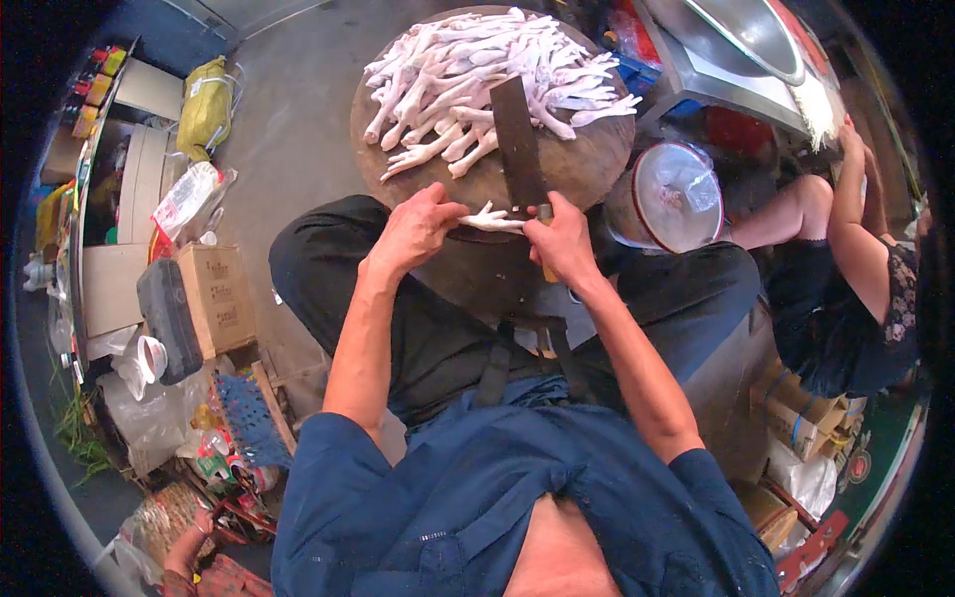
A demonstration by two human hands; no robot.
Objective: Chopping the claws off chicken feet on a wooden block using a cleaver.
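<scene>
A chicken foot (490, 219) stretches between my two hands at the near edge of a round wooden chopping block (597, 160). My left hand (421, 226) pinches one end of it. In my right hand (563, 239) is the handle of a cleaver, its dark, broad blade (516, 145) pointing away from me over the block. The foot's other end meets the fingers of this hand; whether they grip it I cannot tell. Beyond the blade, a large heap of pale chicken feet (477, 74) covers much of the block.
Right of the block stands a red-rimmed round container (677, 198) with clear plastic on it. Behind it is a metal table (694, 82) bearing a steel basin (739, 30). Another person (835, 283) sits at the right. Cardboard boxes (216, 295) and a yellow sack (205, 108) line the left.
</scene>
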